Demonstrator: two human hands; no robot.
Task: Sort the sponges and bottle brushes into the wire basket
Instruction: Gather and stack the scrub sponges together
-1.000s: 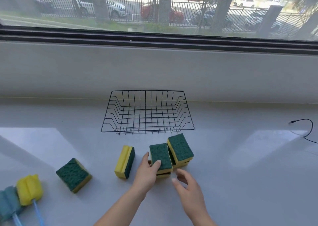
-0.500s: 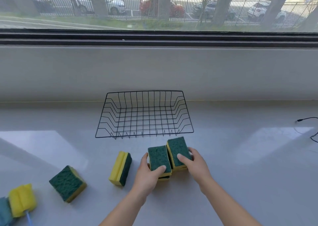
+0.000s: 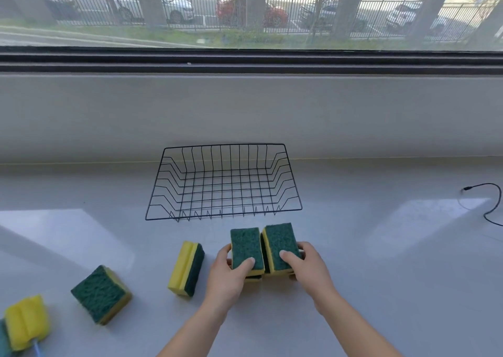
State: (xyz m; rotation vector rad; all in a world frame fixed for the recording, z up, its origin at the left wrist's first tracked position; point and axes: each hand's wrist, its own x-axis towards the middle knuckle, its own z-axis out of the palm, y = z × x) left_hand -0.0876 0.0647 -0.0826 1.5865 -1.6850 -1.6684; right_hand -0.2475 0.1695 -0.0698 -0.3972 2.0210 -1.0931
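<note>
The person is gripping one sponge in each hand, just in front of the wire basket (image 3: 223,215). The left hand (image 3: 227,273) is closing around the left sponge (image 3: 245,245): the thumb is lying on the green top near the near end, and the fingers are wrapping the left side. The right hand (image 3: 309,271) is holding the right sponge (image 3: 279,241) in a mirrored way, with the thumb on top and the fingers curling around the right side. So the far half of each sponge is sticking out beyond the grip, toward the basket.

Both sponges are lying flat, side by side and almost touching. Their long axes are running from the person toward the basket, and the right one is leaning a little to the right. The rough dark green scouring face is looking up and the soft yellow foam is below. Under each sponge more yellow is showing, but I cannot tell if it is a second sponge.

The basket is made of thin black wire with sloping walls, and it is sitting on the smooth white counter (image 3: 381,275). Left of the hands, a third sponge (image 3: 187,268) is standing on its long edge. Further left a fourth sponge (image 3: 100,292) is lying green side up. At the left edge the yellow foam head of a bottle brush (image 3: 27,318) is showing.
</note>
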